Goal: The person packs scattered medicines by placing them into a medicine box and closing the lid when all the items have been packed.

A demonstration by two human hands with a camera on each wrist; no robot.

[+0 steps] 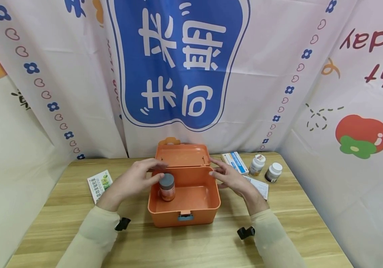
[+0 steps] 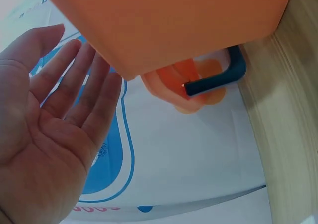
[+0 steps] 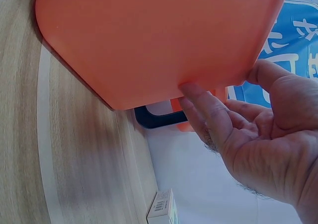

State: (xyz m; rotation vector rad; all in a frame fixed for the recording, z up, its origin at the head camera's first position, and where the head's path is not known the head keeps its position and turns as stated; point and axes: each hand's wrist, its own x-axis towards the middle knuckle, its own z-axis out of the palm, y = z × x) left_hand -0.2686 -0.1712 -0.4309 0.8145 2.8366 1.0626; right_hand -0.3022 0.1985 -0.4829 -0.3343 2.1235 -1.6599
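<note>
An orange box [image 1: 184, 201] stands on the table with its lid [image 1: 182, 155] tipped back. Inside, at the left, a pinkish jar with a grey cap [image 1: 168, 187] stands upright. My left hand [image 1: 141, 175] is at the box's back left, thumb over the rim near the jar; its fingers look relaxed in the left wrist view and hold nothing. At the back right corner is my right hand [image 1: 230, 178]. Its thumb lies at the rim, and extended fingers touch the outer side wall in the right wrist view. A dark handle [image 3: 156, 118] shows beyond the wall.
Right of the box are a blue-and-white carton [image 1: 235, 163], a flat white carton [image 1: 259, 187] partly behind the right arm, and two white-capped bottles [image 1: 257, 165]. A green-and-white carton [image 1: 99, 184] lies left. Printed cloth [image 1: 255, 100] hangs behind the table.
</note>
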